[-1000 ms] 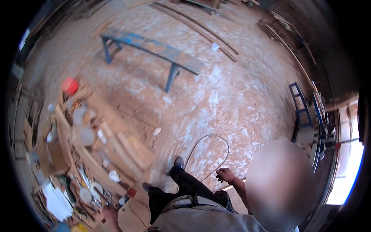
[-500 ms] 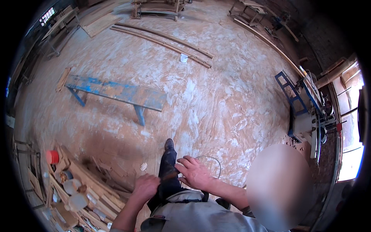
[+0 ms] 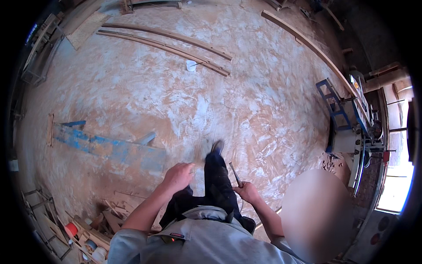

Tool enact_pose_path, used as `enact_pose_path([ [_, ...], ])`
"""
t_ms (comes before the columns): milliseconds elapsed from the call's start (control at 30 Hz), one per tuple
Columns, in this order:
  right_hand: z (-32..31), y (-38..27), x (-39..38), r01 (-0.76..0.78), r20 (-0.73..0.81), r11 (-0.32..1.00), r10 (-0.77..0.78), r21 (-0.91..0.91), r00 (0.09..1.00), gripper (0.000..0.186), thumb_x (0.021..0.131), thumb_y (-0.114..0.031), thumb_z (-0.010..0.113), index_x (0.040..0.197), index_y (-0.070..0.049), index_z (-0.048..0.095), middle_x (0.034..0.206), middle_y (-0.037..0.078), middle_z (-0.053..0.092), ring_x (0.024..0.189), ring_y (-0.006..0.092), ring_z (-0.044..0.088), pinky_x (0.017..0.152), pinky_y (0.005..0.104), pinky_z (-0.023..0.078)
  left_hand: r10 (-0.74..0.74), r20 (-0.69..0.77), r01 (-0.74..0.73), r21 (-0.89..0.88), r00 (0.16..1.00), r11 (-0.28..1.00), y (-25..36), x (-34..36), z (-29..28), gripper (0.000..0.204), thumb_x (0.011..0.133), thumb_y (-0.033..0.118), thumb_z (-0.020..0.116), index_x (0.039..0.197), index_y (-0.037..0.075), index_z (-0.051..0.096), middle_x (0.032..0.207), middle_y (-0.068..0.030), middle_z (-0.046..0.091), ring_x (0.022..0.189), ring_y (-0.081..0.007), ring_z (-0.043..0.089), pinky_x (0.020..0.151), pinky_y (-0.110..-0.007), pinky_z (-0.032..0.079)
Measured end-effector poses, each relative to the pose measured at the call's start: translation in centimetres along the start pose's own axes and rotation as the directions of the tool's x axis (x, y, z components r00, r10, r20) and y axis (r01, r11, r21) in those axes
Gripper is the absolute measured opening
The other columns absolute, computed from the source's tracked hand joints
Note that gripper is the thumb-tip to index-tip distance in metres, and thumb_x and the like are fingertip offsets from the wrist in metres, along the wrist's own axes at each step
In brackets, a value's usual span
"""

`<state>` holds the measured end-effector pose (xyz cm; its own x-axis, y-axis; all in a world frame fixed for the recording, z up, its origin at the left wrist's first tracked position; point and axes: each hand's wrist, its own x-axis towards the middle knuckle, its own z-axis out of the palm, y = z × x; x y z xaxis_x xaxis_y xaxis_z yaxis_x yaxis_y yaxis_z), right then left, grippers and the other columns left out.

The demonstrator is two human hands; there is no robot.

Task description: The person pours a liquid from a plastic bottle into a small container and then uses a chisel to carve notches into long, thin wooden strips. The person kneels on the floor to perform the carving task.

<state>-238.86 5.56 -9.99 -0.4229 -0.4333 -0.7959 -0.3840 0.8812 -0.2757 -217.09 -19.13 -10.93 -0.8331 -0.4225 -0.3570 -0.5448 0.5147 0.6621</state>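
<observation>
In my right hand [image 3: 248,192] is a slim, chisel-like tool [image 3: 235,174], its narrow end pointing up and forward. The fingers are closed round its lower part; its exact kind is hard to make out. My left hand [image 3: 178,177] is out to the left of my legs, knuckles up and fingers curled in. Whatever it holds, if anything, is hidden beneath it. Between the two hands, my dark-trousered leg and shoe [image 3: 217,147] reach forward over the dusty floor. A thin cord or wire hangs by my right hand, partly covered.
A worn blue bench [image 3: 107,149] stands left of me. Ahead lie long wooden strips [image 3: 167,39] beside a white pot [image 3: 190,66]. A blue-and-white machine [image 3: 347,134] stands at right under a long board [image 3: 307,46]. Wood scraps and a red-lidded jar [image 3: 71,229] are at lower left.
My hands, close together before, have moved apart, and the tool shows in my right hand. The view has shifted; the bench and the cluttered worktop sit lower and further left. My foot appears further right.
</observation>
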Motion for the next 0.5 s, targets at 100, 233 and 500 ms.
enact_pose_path([
  [100, -2.9, 1.7, 7.6, 0.029, 0.123, 0.996, -0.018, -0.085, 0.992, 0.05, 0.084, -0.047, 0.062, 0.085, 0.003, 0.068, 0.087, 0.027, 0.066, 0.087, 0.0424, 0.065, 0.08, 0.0489, 0.051, -0.253, 0.344, 0.251, 0.052, 0.904, 0.967, -3.4, 7.6, 1.5, 0.045, 0.081, 0.03, 0.064, 0.12, 0.008, 0.06, 0.115, -0.015, 0.064, 0.11, -0.0362, 0.058, 0.089, -0.045, 0.049],
  [233, -7.7, 1.2, 17.7, 0.349, 0.205, 0.926, -0.317, -0.144, 0.926, 0.039, 0.088, -0.041, 0.059, 0.095, -0.004, 0.068, 0.088, 0.025, 0.066, 0.092, 0.0399, 0.064, 0.084, 0.0458, 0.051, -0.404, 0.407, 0.344, 0.213, 0.819, 0.914, -5.1, 12.2, 4.2, 0.047, 0.083, 0.035, 0.064, 0.124, 0.012, 0.058, 0.134, -0.0161, 0.052, 0.123, -0.0382, 0.048, 0.09, -0.048, 0.049],
  [500, -17.8, -1.6, 28.6, 0.128, 0.414, 0.954, -0.004, -0.272, 0.91, 0.027, 0.088, -0.029, 0.058, 0.101, -0.007, 0.067, 0.092, 0.019, 0.067, 0.093, 0.0357, 0.065, 0.084, 0.045, 0.052, -0.425, 0.444, 0.471, 0.007, 0.789, 0.882, 0.0, 28.1, 1.2, 0.02, 0.087, 0.022, 0.056, 0.1, 0.011, 0.069, 0.108, -0.0168, 0.064, 0.107, -0.0355, 0.058, 0.086, -0.049, 0.05],
])
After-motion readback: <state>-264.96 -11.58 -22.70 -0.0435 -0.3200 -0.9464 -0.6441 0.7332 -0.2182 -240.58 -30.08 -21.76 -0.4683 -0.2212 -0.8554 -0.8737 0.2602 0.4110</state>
